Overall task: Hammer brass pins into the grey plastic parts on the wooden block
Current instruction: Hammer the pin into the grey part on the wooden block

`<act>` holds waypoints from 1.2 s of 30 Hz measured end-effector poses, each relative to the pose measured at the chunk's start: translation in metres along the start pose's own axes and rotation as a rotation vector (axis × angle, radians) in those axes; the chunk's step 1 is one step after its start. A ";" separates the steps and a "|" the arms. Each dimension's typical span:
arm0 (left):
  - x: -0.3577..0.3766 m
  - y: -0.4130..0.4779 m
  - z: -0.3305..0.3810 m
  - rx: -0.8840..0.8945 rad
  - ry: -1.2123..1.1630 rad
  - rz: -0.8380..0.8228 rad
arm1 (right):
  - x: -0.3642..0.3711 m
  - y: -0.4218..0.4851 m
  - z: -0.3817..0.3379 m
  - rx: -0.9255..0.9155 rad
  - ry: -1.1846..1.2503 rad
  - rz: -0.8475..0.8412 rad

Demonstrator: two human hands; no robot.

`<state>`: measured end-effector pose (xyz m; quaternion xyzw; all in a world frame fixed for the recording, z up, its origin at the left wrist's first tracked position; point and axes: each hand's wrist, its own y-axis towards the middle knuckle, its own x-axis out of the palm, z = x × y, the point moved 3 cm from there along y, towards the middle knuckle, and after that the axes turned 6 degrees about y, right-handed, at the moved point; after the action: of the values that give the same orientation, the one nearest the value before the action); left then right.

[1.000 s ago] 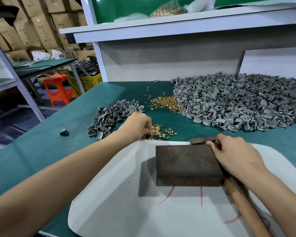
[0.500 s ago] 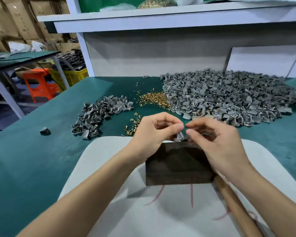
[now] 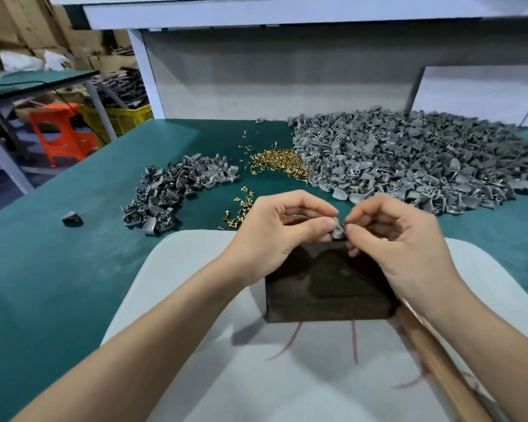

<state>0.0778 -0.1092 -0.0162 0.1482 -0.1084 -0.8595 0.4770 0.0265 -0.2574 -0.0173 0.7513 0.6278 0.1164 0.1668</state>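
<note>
While over block (image 3: 326,287) edge, pinched part (image 3: 337,232).

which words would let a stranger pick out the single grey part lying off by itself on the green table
Start at the green table and find the smaller pile of grey parts on its left half. Left of that pile, toward the table's edge, lies the lone grey part. Unlike its neighbours, it touches no other piece and sits alone on bare mat.

One left hand (image 3: 275,236), one right hand (image 3: 403,242), one wooden block (image 3: 326,287), one hammer handle (image 3: 436,363).
</note>
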 end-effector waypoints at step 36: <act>0.006 -0.005 0.000 -0.025 0.165 0.049 | 0.006 -0.010 -0.007 -0.198 -0.428 0.001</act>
<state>0.0707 -0.1121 -0.0185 0.2098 -0.0615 -0.8337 0.5071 0.0158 -0.2497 -0.0150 0.7392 0.5632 0.0157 0.3690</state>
